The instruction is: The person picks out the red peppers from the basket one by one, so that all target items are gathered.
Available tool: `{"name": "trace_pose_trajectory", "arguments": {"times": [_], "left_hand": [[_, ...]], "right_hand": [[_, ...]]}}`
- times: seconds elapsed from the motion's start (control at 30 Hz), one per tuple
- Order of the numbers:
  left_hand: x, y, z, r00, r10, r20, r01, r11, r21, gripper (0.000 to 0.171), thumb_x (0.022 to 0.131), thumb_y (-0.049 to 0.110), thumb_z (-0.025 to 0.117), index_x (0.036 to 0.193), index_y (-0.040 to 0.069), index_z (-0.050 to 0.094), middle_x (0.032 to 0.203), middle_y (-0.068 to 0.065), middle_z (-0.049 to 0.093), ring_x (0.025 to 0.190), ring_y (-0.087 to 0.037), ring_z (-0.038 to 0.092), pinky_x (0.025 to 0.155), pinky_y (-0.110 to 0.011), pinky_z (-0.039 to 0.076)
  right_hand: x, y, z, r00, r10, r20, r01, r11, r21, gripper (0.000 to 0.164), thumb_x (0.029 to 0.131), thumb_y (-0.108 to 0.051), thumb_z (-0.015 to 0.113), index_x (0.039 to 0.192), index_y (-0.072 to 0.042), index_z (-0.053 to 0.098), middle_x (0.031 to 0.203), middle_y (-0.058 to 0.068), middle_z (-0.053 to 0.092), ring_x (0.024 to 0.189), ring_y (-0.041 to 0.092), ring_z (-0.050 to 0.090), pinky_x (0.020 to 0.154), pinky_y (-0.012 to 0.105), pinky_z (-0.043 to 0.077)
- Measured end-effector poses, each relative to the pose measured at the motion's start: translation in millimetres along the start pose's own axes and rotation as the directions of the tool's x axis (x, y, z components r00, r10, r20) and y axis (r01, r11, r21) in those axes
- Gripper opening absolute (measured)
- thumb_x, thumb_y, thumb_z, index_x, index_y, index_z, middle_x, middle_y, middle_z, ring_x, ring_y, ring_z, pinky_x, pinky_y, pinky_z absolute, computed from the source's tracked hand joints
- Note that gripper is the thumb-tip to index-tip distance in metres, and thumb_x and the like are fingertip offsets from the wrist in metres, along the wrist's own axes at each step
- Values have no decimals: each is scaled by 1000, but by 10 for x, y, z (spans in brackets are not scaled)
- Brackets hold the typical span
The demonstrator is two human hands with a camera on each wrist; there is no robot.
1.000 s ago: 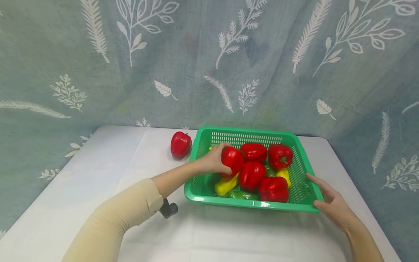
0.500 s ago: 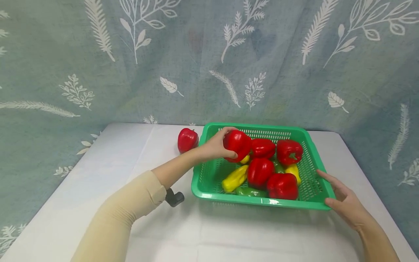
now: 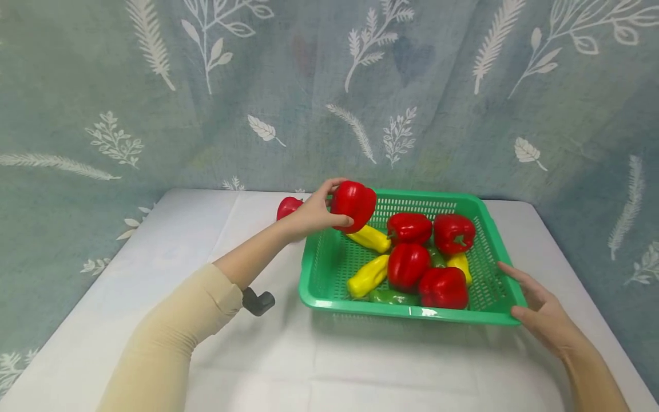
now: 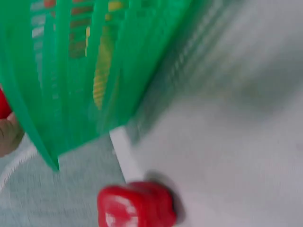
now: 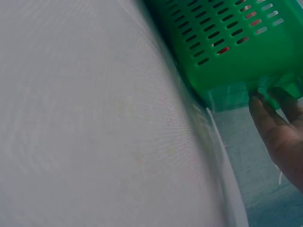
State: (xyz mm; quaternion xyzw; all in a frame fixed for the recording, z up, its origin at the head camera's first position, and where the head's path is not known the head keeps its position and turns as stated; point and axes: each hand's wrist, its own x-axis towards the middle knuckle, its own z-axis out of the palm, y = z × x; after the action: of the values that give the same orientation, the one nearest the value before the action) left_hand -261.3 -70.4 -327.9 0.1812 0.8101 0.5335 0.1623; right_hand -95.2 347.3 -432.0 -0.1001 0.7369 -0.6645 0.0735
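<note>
Red bell pepper (image 3: 355,206) is held over far-L corner of green basket (image 3: 360,307); L hand (image 3: 319,212) pinches it btwn thumb & fingers. Vs 0.5 s ago, it's farther L and back, away from the other peppers, uncovering more of the yellow pepper (image 3: 370,239) beneath. R hand (image 3: 546,315) hasn't left the basket: thumb & fingers, spread apart, grip R rim by near corner. Also in basket: four red peppers (image 3: 409,266), two more yellow ones (image 3: 368,276), some green (image 3: 393,297). L of basket, a red pepper on the table (image 3: 288,207) is partly hidden by L wrist. White tablecloth (image 3: 257,366); bkgd is grey-green leaf-print cloth (image 3: 298,97).
</note>
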Motion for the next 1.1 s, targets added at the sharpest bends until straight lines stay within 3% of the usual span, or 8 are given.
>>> {"name": "trace_pose_trajectory", "arguments": {"times": [0.13, 0.33, 0.43, 0.63, 0.83, 0.93, 1.1], "left_hand": [[16, -9, -146, 999, 23, -24, -23, 1000, -4, 83, 78, 13, 73, 145, 22, 25, 139, -7, 38, 123, -29, 44, 88, -44, 52], [-30, -8, -433, 996, 48, -80, -44, 998, 43, 83, 78, 13, 72, 146, 21, 26, 141, -9, 38, 126, -30, 41, 93, -50, 48], [-60, -13, -567, 992, 57, -112, -53, 998, 31, 83, 77, 10, 71, 146, 20, 26, 140, -9, 38, 125, -29, 42, 93, -51, 48], [-42, -85, -720, 991, 65, -114, -68, 997, -25, 84, 76, 5, 71, 146, 18, 25, 141, -10, 37, 125, -30, 43, 92, -50, 49], [-51, -222, -884, 988, 66, -138, -71, 997, -30, 80, 80, 5, 67, 147, 19, 25, 142, -10, 37, 125, -30, 44, 93, -48, 49], [-94, -310, -992, 984, 47, -170, -52, 998, -27, 79, 82, 6, 65, 148, 20, 24, 142, -10, 36, 125, -30, 45, 93, -47, 49], [-152, -450, -1139, 977, 22, -213, -30, 999, -34, 79, 84, 7, 64, 149, 21, 21, 145, -9, 33, 128, -31, 43, 95, -47, 48]], "right_hand": [[1, -12, 6, 1000, 10, -22, -11, 999, -40, 66, 93, -17, 58, 150, -21, 26, 153, -5, 17, 122, -8, 32, 89, 10, 41], [53, -40, 13, 1000, 10, -13, -11, 998, -62, 65, 93, -18, 58, 150, -22, 26, 154, -6, 15, 134, 2, 19, 90, 7, 37], [66, -44, 11, 1000, -4, -2, 4, 998, -59, 64, 94, -15, 56, 150, -21, 26, 154, -7, 15, 134, 1, 19, 90, 7, 37], [-14, -3, 0, 1000, -18, -8, 18, 999, -30, 63, 95, -13, 55, 150, -20, 26, 152, -12, 18, 130, -8, 21, 90, 6, 37], [-37, 15, 3, 999, 29, -30, -31, 999, -42, 64, 95, -15, 55, 150, -23, 26, 155, -9, 11, 140, 5, 4, 91, 5, 33], [-6, 14, 21, 997, 62, -53, -64, 996, -56, 65, 93, -17, 58, 150, -25, 27, 157, -1, 8, 137, 6, 14, 89, 7, 38], [3, 4, 16, 996, 76, -56, -78, 996, -35, 66, 93, -17, 59, 150, -26, 27, 158, 4, 6, 124, -6, 29, 88, 10, 43]]}}
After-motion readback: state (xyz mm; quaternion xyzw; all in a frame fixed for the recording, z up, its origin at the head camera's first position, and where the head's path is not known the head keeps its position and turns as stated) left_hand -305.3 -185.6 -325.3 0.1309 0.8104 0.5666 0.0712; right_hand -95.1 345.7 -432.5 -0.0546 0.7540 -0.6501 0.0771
